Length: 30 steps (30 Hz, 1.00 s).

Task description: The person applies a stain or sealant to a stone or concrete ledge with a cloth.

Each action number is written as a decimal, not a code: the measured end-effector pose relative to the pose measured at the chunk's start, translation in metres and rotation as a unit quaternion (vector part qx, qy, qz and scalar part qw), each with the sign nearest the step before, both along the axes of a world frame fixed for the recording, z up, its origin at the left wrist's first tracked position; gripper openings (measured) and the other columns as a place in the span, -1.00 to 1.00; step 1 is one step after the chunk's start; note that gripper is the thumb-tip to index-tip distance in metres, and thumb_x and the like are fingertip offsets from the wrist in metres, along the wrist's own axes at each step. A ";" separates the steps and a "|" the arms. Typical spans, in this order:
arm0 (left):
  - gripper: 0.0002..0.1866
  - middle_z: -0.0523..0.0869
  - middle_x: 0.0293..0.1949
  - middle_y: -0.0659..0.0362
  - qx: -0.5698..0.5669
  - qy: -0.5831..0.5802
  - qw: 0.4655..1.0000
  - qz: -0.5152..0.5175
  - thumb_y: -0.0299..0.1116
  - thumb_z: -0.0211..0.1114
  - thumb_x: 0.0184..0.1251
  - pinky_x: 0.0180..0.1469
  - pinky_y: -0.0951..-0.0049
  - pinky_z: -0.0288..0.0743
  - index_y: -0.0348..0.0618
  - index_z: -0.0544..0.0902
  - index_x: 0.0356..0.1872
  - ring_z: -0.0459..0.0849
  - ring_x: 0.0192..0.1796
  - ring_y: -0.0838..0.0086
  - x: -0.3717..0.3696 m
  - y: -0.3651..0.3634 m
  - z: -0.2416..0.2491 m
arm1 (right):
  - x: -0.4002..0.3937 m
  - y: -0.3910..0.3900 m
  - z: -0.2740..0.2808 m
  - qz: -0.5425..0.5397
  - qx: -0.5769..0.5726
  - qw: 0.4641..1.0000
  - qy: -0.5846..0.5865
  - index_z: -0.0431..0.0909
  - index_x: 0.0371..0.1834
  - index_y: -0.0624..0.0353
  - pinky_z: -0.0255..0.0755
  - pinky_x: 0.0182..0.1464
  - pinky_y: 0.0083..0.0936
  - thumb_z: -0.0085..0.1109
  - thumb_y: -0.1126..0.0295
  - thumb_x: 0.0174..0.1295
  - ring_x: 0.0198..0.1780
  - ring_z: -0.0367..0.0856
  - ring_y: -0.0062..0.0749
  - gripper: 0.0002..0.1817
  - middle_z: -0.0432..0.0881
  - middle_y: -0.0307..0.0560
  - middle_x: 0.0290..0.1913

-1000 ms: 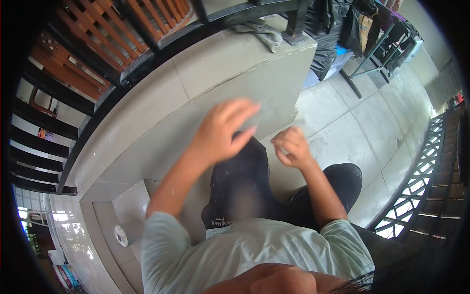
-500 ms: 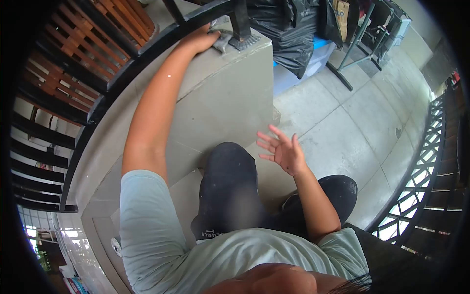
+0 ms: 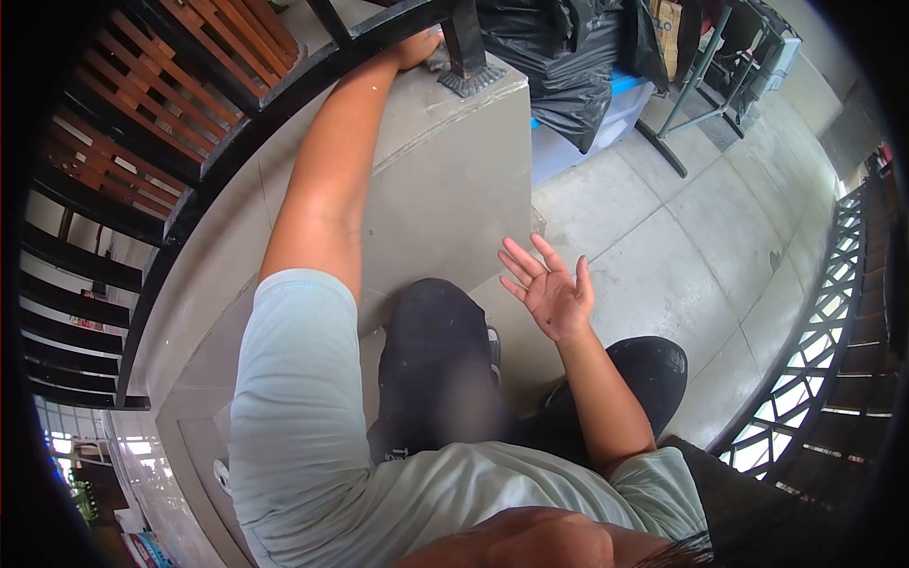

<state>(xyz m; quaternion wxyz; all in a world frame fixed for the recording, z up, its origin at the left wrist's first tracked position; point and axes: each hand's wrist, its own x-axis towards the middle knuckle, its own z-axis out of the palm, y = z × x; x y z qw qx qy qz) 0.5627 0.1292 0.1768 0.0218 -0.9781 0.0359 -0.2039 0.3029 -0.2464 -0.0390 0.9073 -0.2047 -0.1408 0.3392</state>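
Observation:
At the top of the view my left hand (image 3: pixel 417 49) reaches under the black railing to the ledge top. It is closed on a crumpled grey cloth (image 3: pixel 438 60), right beside the foot of the black metal post (image 3: pixel 466 52). The post and rail hide part of the fingers and of the cloth. My right hand (image 3: pixel 554 295) is held up in the air above the floor, palm showing, fingers spread, with nothing in it.
The grey ledge (image 3: pixel 445 180) stands before my knees. Black plastic bags (image 3: pixel 559 66) lie on a blue-lidded storage box (image 3: pixel 587 147) to its right. Farther right is a metal-legged stand (image 3: pixel 696 80) on the tiled floor (image 3: pixel 677 256). Brown wooden slats (image 3: pixel 161 85) lie behind the railing.
My left hand has moved farther up and behind the post, taking the cloth from the front of the post's foot. My right hand stays raised and spread, almost in place.

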 end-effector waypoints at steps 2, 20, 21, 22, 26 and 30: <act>-0.31 0.38 0.50 -0.16 -0.027 0.016 0.999 0.009 0.03 0.06 0.52 0.54 0.22 0.22 -0.17 0.28 0.52 0.34 0.54 0.04 -0.001 -0.005 0.007 | 0.003 -0.003 -0.005 -0.016 -0.017 1.000 0.009 0.18 0.67 -0.01 0.08 0.58 -0.01 -0.46 -0.39 0.52 0.67 0.14 0.04 -0.12 0.24 0.17 0.65; -0.41 0.55 0.25 -0.18 -0.078 0.091 0.992 0.026 -0.03 0.10 0.42 0.36 0.21 0.36 -0.15 0.36 0.35 0.54 0.32 0.03 -0.106 -0.015 0.006 | 0.005 0.004 -0.014 -0.061 -0.026 0.997 0.027 0.26 0.60 0.06 0.20 0.56 0.03 -0.32 -0.31 0.54 0.63 0.21 0.14 -0.19 0.26 0.21 0.63; -0.47 0.71 0.12 -0.14 -0.066 0.073 0.995 -0.001 -0.02 0.14 0.39 0.26 0.20 0.47 -0.12 0.51 0.25 0.67 0.20 0.03 -0.111 -0.008 0.003 | 0.003 0.004 -0.014 -0.062 -0.035 0.997 0.022 0.27 0.59 0.04 0.17 0.57 0.05 -0.32 -0.31 0.53 0.63 0.21 0.16 -0.20 0.25 0.22 0.63; -0.47 0.71 0.13 -0.11 -0.098 0.088 0.991 -0.006 -0.03 0.15 0.37 0.25 0.25 0.47 -0.12 0.53 0.25 0.66 0.18 0.01 -0.123 -0.009 0.002 | 0.001 0.003 -0.015 -0.059 -0.039 0.997 0.021 0.28 0.59 0.04 0.18 0.56 0.05 -0.31 -0.31 0.53 0.63 0.22 0.15 -0.20 0.26 0.21 0.63; -0.62 0.64 0.07 -0.06 -0.107 0.105 0.986 -0.070 -0.12 0.22 0.41 0.25 0.24 0.44 -0.15 0.51 0.09 0.60 0.17 0.04 -0.198 -0.026 0.013 | -0.005 0.004 -0.024 -0.045 -0.049 0.998 0.012 0.29 0.58 0.04 0.21 0.55 0.04 -0.28 -0.31 0.53 0.61 0.24 0.14 -0.21 0.28 0.20 0.61; -0.64 0.59 0.12 -0.05 -0.078 0.109 0.989 -0.065 -0.13 0.20 0.49 0.30 0.19 0.40 -0.14 0.46 0.11 0.55 0.25 0.01 -0.231 -0.037 0.018 | -0.013 0.004 -0.020 -0.037 -0.054 0.998 0.016 0.30 0.56 0.04 0.23 0.54 0.03 -0.25 -0.31 0.52 0.60 0.26 0.13 -0.21 0.30 0.19 0.60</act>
